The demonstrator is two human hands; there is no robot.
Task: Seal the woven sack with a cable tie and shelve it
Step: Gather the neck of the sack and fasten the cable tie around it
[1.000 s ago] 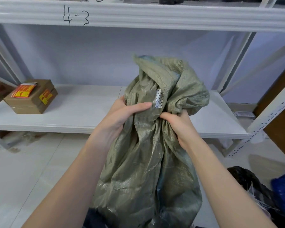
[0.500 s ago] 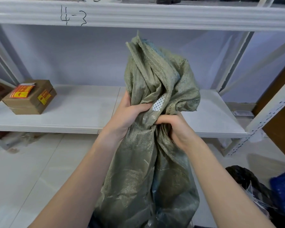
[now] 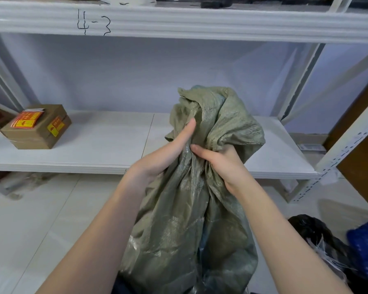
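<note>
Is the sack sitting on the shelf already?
No, the left hand and right hand grip the sack by its bunched neck in front of the shelf, its body hanging below the board.

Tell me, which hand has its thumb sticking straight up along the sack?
The left hand: its thumb points up the sack; the right hand curls round the neck.

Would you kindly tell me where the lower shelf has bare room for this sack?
The widest bare stretch of the white lower shelf board runs from the brown cardboard box at its left end to behind the green woven sack. A narrower strip lies right of the sack. The floor at lower right is crowded by a black bag.
</note>
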